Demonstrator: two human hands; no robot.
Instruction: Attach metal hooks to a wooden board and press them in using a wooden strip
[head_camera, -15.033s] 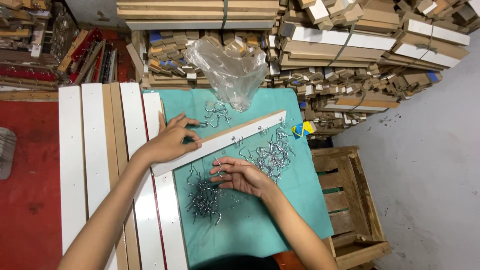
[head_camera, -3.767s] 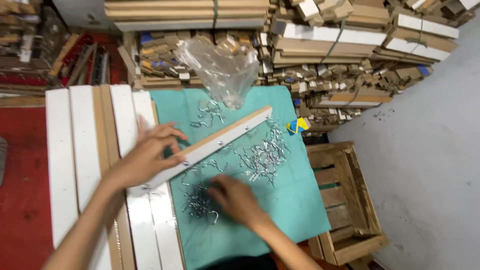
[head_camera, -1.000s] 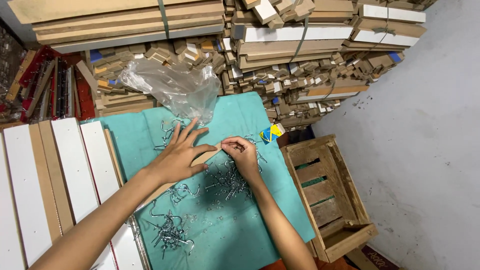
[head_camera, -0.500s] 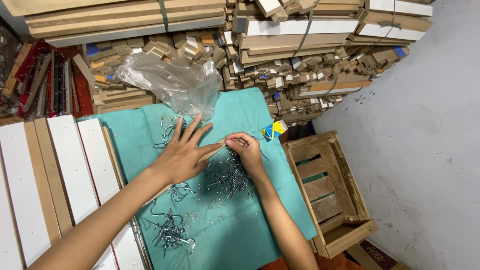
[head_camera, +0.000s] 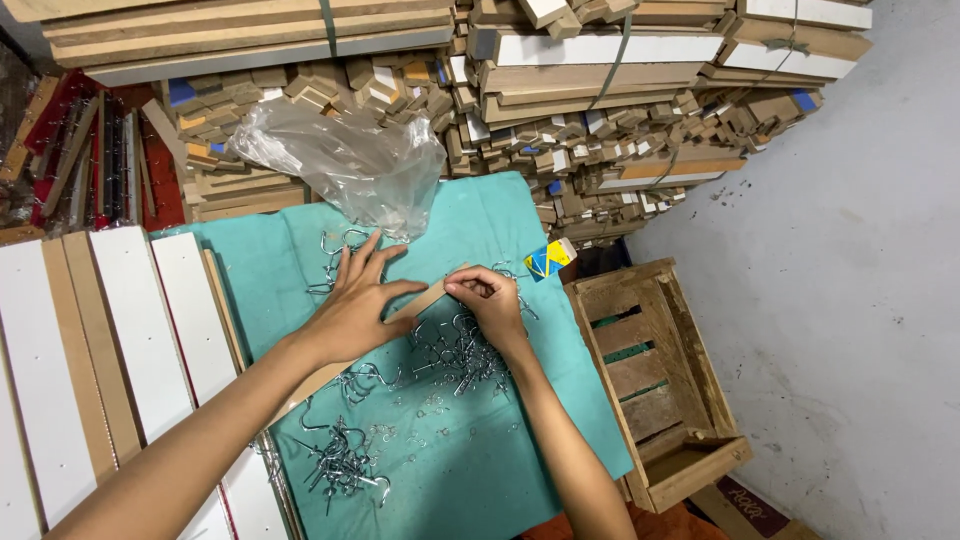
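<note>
A heap of bent wire hooks (head_camera: 340, 465) lies near the front edge of the teal cloth (head_camera: 480, 470). The left hand (head_camera: 352, 308) lies open and flat on a thin wooden strip (head_camera: 425, 300), hiding most of it. The right hand (head_camera: 492, 300) is closed, pinching the strip's end; what it pinches is too small to see. At the far edge stands a crumpled clear bag (head_camera: 350, 165).

Your left hand (head_camera: 355, 310) lies flat, palm down, fingers fanned forward — forearm stretched in from the lower left. Just to its right, your right hand (head_camera: 490, 305) curls, fingertips pinched together — that forearm rises from below.
</note>
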